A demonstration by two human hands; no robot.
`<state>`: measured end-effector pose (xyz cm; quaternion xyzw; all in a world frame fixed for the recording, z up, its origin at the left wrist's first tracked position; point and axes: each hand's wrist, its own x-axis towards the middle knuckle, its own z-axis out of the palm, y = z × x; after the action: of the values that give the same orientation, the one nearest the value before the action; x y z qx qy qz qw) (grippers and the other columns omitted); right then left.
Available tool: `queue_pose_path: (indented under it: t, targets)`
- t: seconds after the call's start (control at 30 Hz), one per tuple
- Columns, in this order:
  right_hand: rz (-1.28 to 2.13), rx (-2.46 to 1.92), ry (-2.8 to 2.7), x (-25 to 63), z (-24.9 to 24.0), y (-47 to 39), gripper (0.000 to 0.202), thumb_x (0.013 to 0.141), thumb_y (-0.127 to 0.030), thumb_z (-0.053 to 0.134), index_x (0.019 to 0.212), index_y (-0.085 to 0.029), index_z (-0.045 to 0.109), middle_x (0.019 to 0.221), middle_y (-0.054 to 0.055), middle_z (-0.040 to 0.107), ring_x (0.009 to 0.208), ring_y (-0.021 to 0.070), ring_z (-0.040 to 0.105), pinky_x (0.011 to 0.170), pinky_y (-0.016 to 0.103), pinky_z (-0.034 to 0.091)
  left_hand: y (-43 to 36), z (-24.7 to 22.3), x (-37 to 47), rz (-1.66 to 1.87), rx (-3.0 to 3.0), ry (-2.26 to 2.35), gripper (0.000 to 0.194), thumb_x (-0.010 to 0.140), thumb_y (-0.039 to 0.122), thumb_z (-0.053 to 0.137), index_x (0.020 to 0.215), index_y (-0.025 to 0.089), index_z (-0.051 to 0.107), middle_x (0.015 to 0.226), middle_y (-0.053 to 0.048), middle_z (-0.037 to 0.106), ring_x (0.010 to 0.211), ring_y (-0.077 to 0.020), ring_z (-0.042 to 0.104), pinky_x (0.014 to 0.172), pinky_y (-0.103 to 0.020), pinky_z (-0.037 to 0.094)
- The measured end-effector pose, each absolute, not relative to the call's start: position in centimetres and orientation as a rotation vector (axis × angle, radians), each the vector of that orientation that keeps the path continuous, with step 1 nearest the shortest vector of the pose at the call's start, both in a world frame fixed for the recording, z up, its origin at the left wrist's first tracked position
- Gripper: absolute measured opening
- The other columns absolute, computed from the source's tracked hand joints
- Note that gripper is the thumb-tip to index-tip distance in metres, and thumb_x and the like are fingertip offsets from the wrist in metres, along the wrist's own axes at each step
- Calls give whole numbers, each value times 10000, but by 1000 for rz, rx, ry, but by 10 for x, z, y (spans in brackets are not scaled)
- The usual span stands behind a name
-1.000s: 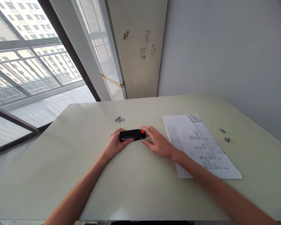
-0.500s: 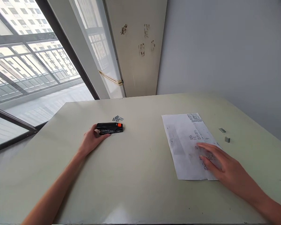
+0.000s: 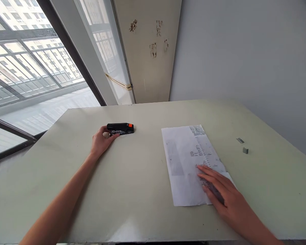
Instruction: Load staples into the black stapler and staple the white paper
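A black stapler with an orange mark near its right end lies on the table, left of the middle. My left hand is closed around its left end, thumb along the near side and fingers behind. On the right, my right hand rests over the lower right part of the printed paper, fingers stretched out and thumb apart. The paper lies flat, with small dark print and a dense block at its top right corner. My right hand covers part of the lower text.
Two small grey strips of staples, one farther back and one nearer, lie on the pale table right of the paper. A grey wall borders the table's far right. A window is at the left.
My right hand and the paper have slid left and toward me. My left hand has pushed the stapler slightly away, and the loose staple strips behind it no longer show.
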<state>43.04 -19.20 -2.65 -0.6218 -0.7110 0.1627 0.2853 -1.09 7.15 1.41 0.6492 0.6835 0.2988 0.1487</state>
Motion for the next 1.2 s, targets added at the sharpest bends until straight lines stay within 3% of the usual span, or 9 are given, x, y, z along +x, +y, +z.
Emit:
queue_pose_path:
  t: [0.23, 0.3, 0.4, 0.57, 0.7, 0.8, 0.9, 1.03, 1.2]
  targets:
    - [783, -1504, -1822, 380, -2, -200, 349, 1067, -357, 486, 1375, -377, 649, 1558, -9, 592, 1453, 280, 550, 1138, 520, 561, 48, 12, -2, 1081, 1835, 1896, 874, 752, 533, 833, 1466, 248, 419, 1447, -150, 566, 1230, -314, 617, 979, -450, 532]
    - [815, -1549, -1726, 384, 3, -201, 347, 1061, -392, 497, 1377, -401, 641, 1552, -14, 598, 1428, 288, 577, 1028, 479, 644, 27, 13, 5, 1216, 1970, 1827, 740, 823, 472, 777, 1438, 230, 444, 1473, -171, 502, 1285, -319, 587, 988, -455, 539]
    - [807, -1652, -1631, 394, 1, -198, 355, 1054, -426, 506, 1388, -421, 626, 1546, -8, 603, 1376, 304, 627, 841, 437, 717, -8, 17, 19, 1081, 2289, 1525, 441, 948, 383, 663, 1353, 259, 541, 1405, -120, 582, 1317, -305, 568, 1094, -476, 488]
    - [583, -1484, -1843, 368, -13, -188, 333, 1023, -331, 558, 1343, -356, 645, 1475, 35, 664, 1388, 326, 610, 1139, 628, 531, -39, 20, 38, 599, 2461, 1032, 415, 965, 427, 692, 1359, 313, 636, 1532, -91, 577, 1480, -343, 450, 1230, -543, 361]
    - [686, -1277, -1989, 321, -10, -176, 386, 1024, -235, 544, 1399, -320, 584, 1479, 60, 660, 1399, 287, 601, 1245, 634, 403, -33, 23, 37, 513, 2461, 955, 600, 894, 502, 780, 1450, 358, 609, 1555, -72, 575, 1490, -351, 462, 1239, -569, 352]
    - [878, -1233, -1964, 304, -1, -163, 353, 1042, -267, 527, 1389, -302, 581, 1478, 55, 660, 1450, 262, 547, 1250, 592, 411, -31, 27, 21, 459, 2504, 993, 637, 865, 542, 795, 1451, 365, 619, 1534, -68, 597, 1448, -357, 510, 1227, -572, 362]
    - [1067, -1281, -1862, 309, 7, -151, 320, 1059, -323, 505, 1363, -321, 605, 1477, 38, 657, 1425, 246, 566, 1155, 524, 529, -35, 28, -2, 441, 2543, 1072, 587, 875, 558, 772, 1412, 357, 648, 1476, -69, 643, 1390, -353, 549, 1192, -553, 397]
    - [1198, -1288, -1775, 325, 12, -134, 283, 1062, -367, 498, 1274, -321, 679, 1349, 49, 730, 1285, 261, 668, 984, 463, 620, -40, 24, -31, 493, 2496, 1217, 509, 912, 531, 729, 1373, 328, 659, 1434, -81, 656, 1376, -338, 541, 1194, -522, 392]
    - [1313, -1211, -1601, 337, 10, -97, 260, 1057, -417, 518, 1032, -241, 708, 1021, 49, 784, 845, 204, 764, 872, 411, 619, -24, 26, -50, 533, 2361, 1278, 668, 872, 546, 765, 1475, 331, 576, 1615, -84, 487, 1504, -359, 410, 1233, -551, 365]
